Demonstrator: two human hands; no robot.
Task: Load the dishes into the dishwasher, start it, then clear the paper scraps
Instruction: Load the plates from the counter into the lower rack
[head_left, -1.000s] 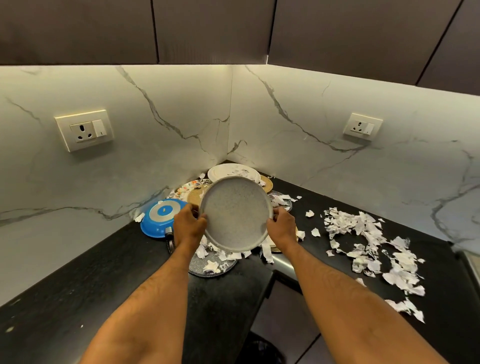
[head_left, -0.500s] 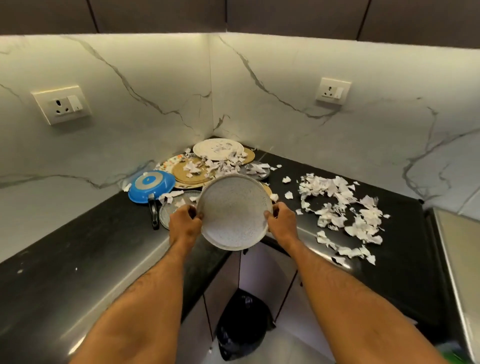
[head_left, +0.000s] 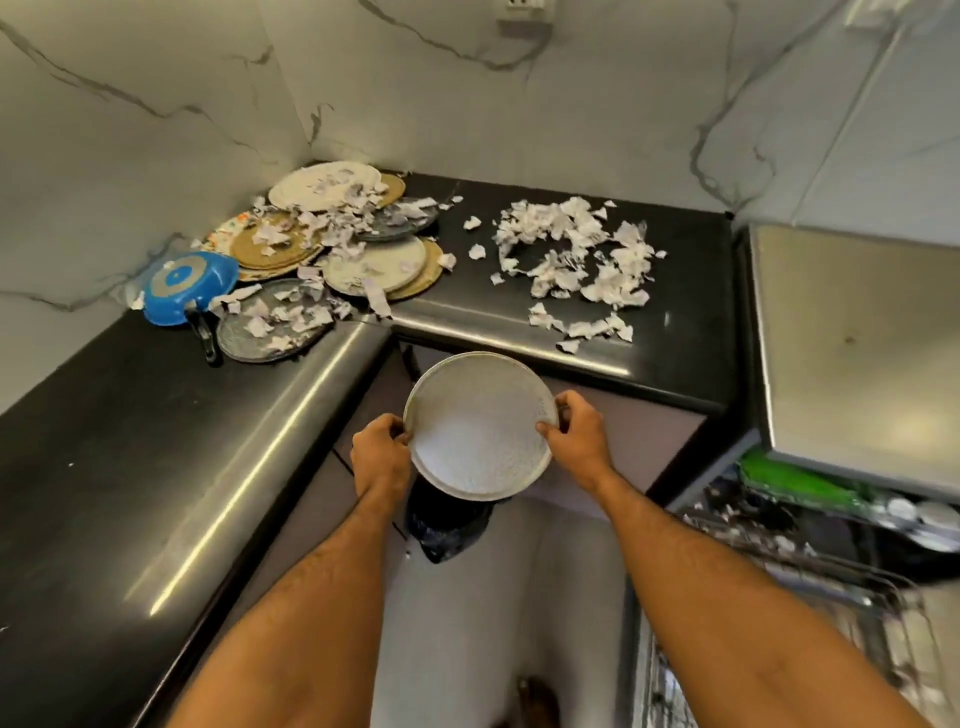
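I hold a round grey speckled plate (head_left: 475, 431) in front of me, off the counter and above the floor. My left hand (head_left: 381, 453) grips its left rim and my right hand (head_left: 574, 435) grips its right rim. Several more plates (head_left: 371, 265) lie piled in the counter corner, strewn with white paper scraps (head_left: 343, 228). A larger spread of paper scraps (head_left: 569, 252) lies on the black counter (head_left: 675, 332) to the right. The open dishwasher (head_left: 810, 545) shows its racks at the lower right.
A blue pan (head_left: 187, 286) with a black handle lies upside down at the left of the plate pile. A black bin bag (head_left: 447, 525) stands on the floor below the held plate. A steel surface (head_left: 857, 353) is at the right.
I have drawn the plate back from the counter corner and lowered it, stepping away. The view has tilted down and to the right, bringing the dishwasher into sight.
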